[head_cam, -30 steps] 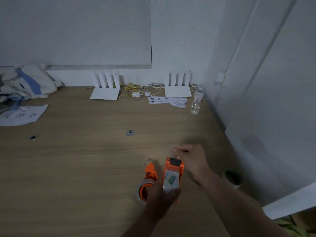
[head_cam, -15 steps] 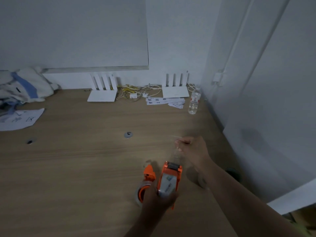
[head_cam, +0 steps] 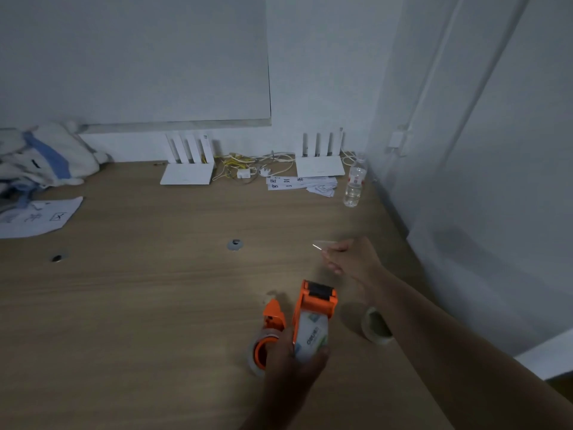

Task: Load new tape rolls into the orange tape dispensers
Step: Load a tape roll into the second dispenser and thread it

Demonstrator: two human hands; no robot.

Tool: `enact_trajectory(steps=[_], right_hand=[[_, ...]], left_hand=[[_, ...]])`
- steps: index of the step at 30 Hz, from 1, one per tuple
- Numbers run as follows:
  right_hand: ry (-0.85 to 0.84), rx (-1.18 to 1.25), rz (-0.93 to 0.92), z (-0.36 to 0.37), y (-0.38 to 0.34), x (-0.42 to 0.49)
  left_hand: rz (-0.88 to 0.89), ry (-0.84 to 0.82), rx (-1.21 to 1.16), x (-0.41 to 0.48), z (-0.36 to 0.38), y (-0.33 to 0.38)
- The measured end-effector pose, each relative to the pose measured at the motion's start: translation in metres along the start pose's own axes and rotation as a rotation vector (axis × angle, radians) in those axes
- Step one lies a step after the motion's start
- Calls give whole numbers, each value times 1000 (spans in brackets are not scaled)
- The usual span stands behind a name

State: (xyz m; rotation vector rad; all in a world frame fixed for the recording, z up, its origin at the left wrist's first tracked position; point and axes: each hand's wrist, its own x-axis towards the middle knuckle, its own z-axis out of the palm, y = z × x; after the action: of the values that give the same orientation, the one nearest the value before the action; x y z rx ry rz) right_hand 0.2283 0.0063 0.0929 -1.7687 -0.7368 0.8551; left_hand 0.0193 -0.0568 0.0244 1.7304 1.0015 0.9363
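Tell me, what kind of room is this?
Probably an office or workroom. A long wooden desk stands against a plain wall, with two white routers and tangled cables at the back, plus printed papers.

A matt, wood-grained tabletop [head_cam: 139,305] is being shown. A smooth orange plastic tape dispenser [head_cam: 313,318], carrying a glossy printed roll, is being gripped by the left hand [head_cam: 294,364]. A thin, shiny clear tape strip [head_cam: 324,243] is being pinched by the right hand [head_cam: 353,259]. Soft cloth [head_cam: 43,156], white paper sheets [head_cam: 34,215], a clear plastic bottle [head_cam: 355,181] and matt white plastic routers [head_cam: 187,175] are being seen behind.
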Motion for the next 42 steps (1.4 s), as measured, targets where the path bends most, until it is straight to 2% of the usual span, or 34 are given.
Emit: enact_trajectory(steps=[6, 18, 24, 31, 34, 42], right_hand=[[28, -31, 36, -5, 7, 11], [27, -46, 49, -4, 13, 12], [21, -135, 59, -1, 23, 11], [15, -307, 33, 2, 31, 10], [-32, -377, 27, -1, 32, 8], [-139, -358, 119, -8, 52, 5]], left_hand=[[-74, -14, -57, -1, -3, -4], [-25, 1, -109, -2, -6, 13], [60, 9, -28, -7, -11, 26], [53, 5, -83, -12, -14, 47], [18, 2, -110, -16, -14, 47], [-65, -4, -104, -23, -8, 36]])
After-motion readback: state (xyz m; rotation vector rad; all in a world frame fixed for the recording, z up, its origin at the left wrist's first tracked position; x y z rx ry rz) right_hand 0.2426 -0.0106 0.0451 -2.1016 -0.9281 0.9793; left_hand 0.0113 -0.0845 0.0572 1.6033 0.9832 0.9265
